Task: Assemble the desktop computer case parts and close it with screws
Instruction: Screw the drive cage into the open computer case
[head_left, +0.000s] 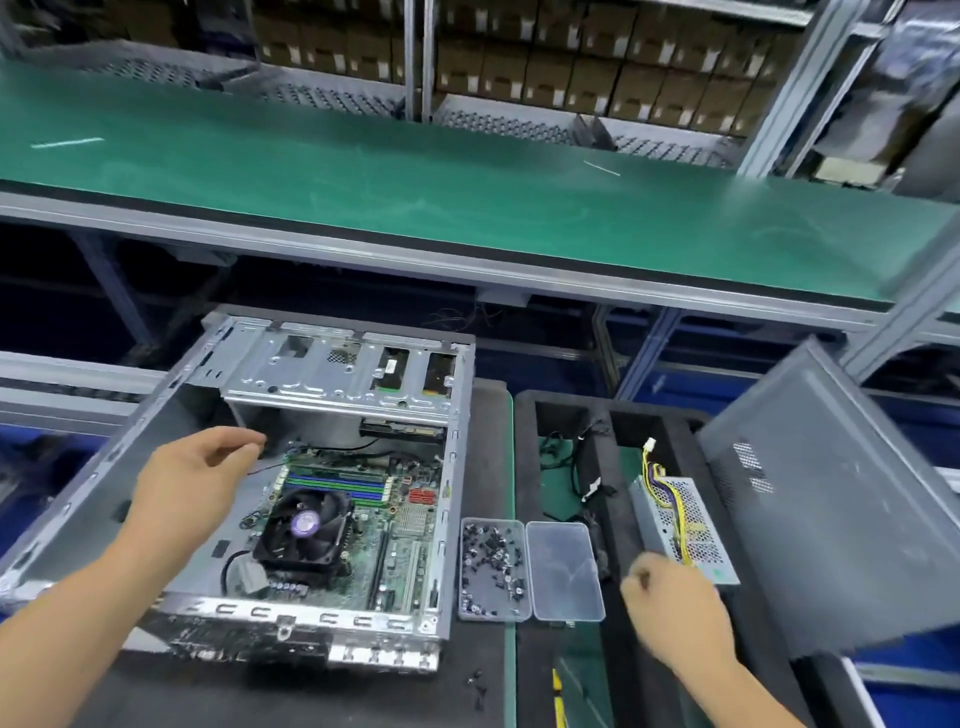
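Metal, power supply (684, 525): perforated steel box, lying in the foam tray (524, 415) just right of the screw boxes; judged dense and heavy for its bulk, rigid, edges likely sharp.
Right hand (675, 613): fingers curled, blurred, at the near end of the power supply; whether it touches or pinches the box cannot be told.
Left hand (195, 470): fingers relaxed and loosely spread, holding nothing, hovering over the open case (332, 618).
Hold point, power supply: take the solid side walls with the whole hand; avoid lifting by the yellow cable bundle (670, 488), which is soft and could strain its connector.
Case: stiff sheet steel on its side, the motherboard (400, 525) and cooler fan (306, 525) exposed; the board is fragile, so steady the case by its frame rim.
Side panel (831, 509): thin grey sheet, leaning at the right; likely light but flexible and awkward.
Screw box (493, 569): open, small dark screws, slippery to pinch.
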